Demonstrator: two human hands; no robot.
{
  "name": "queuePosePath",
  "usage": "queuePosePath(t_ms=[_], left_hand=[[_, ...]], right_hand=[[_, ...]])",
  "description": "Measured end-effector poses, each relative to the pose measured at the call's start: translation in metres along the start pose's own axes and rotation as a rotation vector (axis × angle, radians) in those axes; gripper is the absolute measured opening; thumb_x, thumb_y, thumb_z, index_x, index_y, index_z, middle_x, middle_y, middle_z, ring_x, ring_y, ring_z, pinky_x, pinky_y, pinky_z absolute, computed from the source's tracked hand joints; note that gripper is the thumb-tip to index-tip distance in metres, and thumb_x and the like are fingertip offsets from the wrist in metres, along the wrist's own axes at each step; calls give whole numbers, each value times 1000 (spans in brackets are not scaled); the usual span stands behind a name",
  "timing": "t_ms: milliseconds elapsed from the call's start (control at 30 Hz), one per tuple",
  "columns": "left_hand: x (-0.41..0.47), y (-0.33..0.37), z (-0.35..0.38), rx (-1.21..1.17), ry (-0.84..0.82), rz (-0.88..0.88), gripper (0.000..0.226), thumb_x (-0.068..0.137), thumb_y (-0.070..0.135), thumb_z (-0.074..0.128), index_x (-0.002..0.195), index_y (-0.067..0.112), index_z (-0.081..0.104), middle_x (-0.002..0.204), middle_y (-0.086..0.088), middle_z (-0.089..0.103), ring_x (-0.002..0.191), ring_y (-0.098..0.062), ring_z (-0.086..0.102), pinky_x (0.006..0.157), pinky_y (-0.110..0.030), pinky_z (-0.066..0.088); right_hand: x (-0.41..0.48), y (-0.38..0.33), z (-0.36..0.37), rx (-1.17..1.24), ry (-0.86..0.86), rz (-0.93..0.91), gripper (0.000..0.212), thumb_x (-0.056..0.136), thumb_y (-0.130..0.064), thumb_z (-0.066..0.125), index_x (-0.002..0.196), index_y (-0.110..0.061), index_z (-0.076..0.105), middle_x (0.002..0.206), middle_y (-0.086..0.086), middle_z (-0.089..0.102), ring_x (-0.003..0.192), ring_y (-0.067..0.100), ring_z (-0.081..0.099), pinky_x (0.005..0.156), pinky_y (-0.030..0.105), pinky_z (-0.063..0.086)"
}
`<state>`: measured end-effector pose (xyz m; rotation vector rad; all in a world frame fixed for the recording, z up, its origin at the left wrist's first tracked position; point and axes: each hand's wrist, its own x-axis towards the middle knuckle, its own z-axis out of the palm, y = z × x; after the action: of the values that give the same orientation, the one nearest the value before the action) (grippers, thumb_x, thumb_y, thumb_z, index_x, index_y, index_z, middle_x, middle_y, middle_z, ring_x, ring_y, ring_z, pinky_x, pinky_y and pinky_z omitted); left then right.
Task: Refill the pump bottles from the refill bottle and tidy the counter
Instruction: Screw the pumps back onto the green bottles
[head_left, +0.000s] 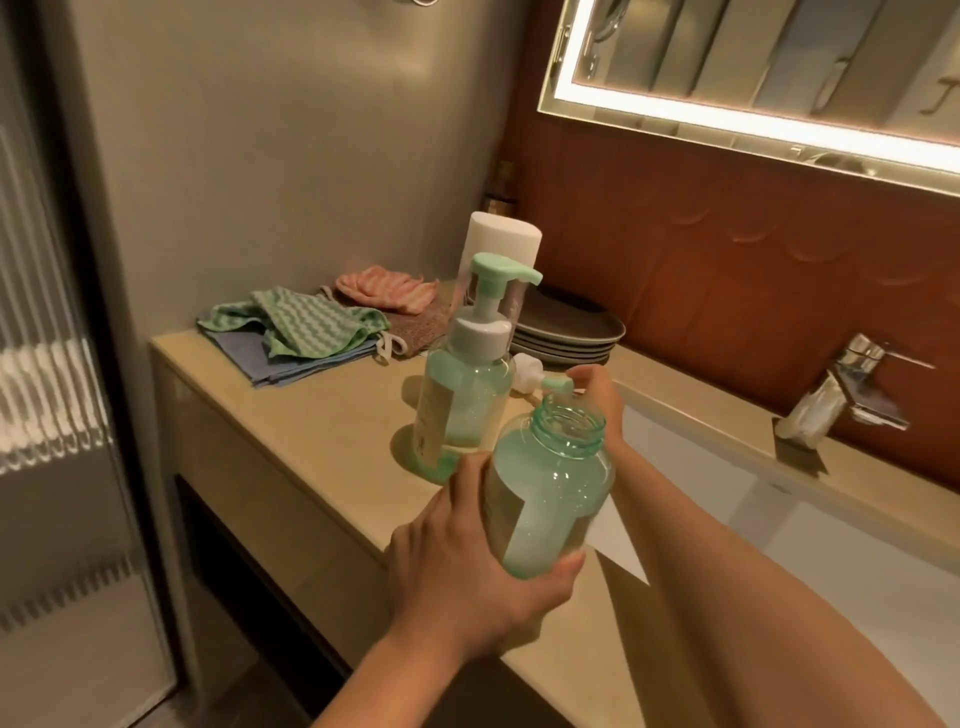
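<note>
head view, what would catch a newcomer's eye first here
Front and centre, the left hand grips an uncapped green bottle, while the right hand sets its removed pump head down behind it. Beside them a capped pump bottle stands on the beige counter. A lit mirror glows top right.

1. The room was dim and warm-toned.
2. Light came from a glowing strip around the mirror (769, 67), overexposed.
3. The tap (844, 395) was smeared by blur.
4. Wide-angle distortion bent the left door frame (78, 312).
</note>
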<state>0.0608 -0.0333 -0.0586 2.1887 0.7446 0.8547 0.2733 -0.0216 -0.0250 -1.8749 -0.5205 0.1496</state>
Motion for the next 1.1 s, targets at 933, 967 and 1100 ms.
queuePosePath(t_ms=[933,967,1100], left_hand=[[0,0,0,109,-69,-79,109,35,88,19,131,42,-8,136,6,42,126,-17,40,102,-31,27],[0,0,1,98,-64,-78,107,35,88,20,129,44,-8,136,6,42,126,-17,40,101,-31,27],[0,0,0,54,-52,-72,95,36,84,25,120,51,-6,130,7,46,121,-18,43,97,-31,29]], right_hand=[[-75,-165,-107,250,134,-1012,15,95,-15,52,107,-9,60,99,0,61,91,6,60,82,28,53],[-78,-165,-105,243,121,-1013,16,95,-15,53,108,-9,60,99,0,62,91,6,61,81,27,53],[-90,-156,-96,171,48,-1002,18,93,-14,55,110,-10,60,99,-2,63,90,6,63,78,22,52]])
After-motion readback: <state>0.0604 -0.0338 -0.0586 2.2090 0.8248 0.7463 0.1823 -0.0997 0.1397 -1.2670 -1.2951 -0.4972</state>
